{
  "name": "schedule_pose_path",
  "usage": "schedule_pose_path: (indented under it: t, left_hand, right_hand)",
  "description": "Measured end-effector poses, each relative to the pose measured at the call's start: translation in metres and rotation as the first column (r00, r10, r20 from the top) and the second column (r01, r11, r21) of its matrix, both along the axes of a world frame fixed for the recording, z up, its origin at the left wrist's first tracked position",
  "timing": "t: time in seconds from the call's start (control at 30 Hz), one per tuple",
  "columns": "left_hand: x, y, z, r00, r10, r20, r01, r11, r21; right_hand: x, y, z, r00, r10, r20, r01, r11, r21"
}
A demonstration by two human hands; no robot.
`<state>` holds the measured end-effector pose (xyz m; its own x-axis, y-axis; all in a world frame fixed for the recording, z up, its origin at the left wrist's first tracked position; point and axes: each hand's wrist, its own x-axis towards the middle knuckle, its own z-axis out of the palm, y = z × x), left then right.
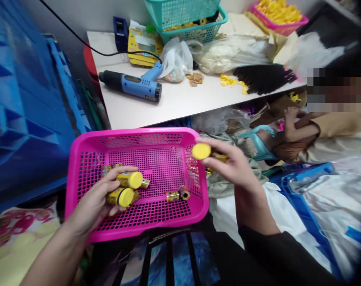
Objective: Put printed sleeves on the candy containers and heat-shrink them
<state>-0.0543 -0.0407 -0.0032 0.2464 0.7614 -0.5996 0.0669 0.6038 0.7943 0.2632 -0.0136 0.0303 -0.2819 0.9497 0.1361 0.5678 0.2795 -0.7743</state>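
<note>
A pink plastic basket [132, 133] with mesh walls sits right in front of me. Over its left part, my left hand [101, 192] is closed around two small yellow-capped tubes [129, 180] with printed yellow wrapping. My right hand [228, 163] grips another yellow-capped tube [201, 151] above the basket's right rim, its cap pointing left. On the basket floor lie a few short printed rolls [172, 196], some at the right and others partly hidden behind my left hand.
Behind the basket, a white table [180, 101] bears a blue heat gun [135, 85], teal baskets [192, 29], plastic bags [176, 59] and black strips [263, 77]. Blue crates [28, 79] stand at left. A person [326, 127] sits at right beside a blue tray [308, 171].
</note>
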Motion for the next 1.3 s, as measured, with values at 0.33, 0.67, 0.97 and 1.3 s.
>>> schedule_pose_path:
  t: [0.33, 0.67, 0.97, 1.3]
  left_hand:
    - [0.195, 0.064, 0.05, 0.742, -0.479, -0.47, 0.67, 0.554, 0.494]
    - [0.08, 0.064, 0.046, 0.631, -0.228, -0.742, 0.663, 0.655, 0.362]
    - [-0.027, -0.009, -0.065, 0.321, -0.014, -0.947, 0.68, 0.7, 0.221]
    - [-0.018, 0.021, -0.064, 0.372, -0.07, -0.926, 0.568, 0.806, 0.167]
  right_hand:
    - [0.109, -0.023, -0.043, 0.747, -0.551, 0.373, 0.604, 0.796, -0.035]
    - [0.089, -0.008, -0.008, 0.837, -0.513, 0.193, 0.52, 0.854, 0.016]
    - [-0.101, 0.029, -0.023, 0.731, 0.536, 0.422, -0.506, 0.841, -0.192]
    - [-0.143, 0.031, -0.072, 0.516, 0.671, 0.532, -0.618, 0.722, -0.311]
